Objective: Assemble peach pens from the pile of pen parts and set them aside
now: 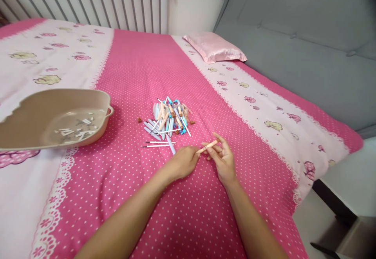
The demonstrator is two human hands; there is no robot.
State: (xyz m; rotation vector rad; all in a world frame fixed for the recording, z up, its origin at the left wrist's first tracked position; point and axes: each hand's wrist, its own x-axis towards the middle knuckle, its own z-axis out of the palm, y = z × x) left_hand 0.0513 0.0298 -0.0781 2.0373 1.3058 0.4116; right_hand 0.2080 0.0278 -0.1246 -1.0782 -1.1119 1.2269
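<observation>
A peach-coloured pen [209,145] is held slantwise between both hands, just above the pink bedspread. My left hand [184,162] is closed on its lower left end, and the fingers hide that tip. The upper right part lies between the thumb and fingers of my right hand [225,161]. Close to my left hand lies a pale lilac pen part [170,144]. Beside it are thin white refills [158,145] with dark tips. Farther back is a loose pile of pens, barrels and refills [169,118] in peach, light blue and lilac.
A beige plastic basin [107,98] stands at the left with small white pieces [79,133] inside. Small brown caps [139,120] lie around the pile. A pink pillow [214,46] rests near the grey headboard [299,39]. A white radiator [117,2] runs along the back wall.
</observation>
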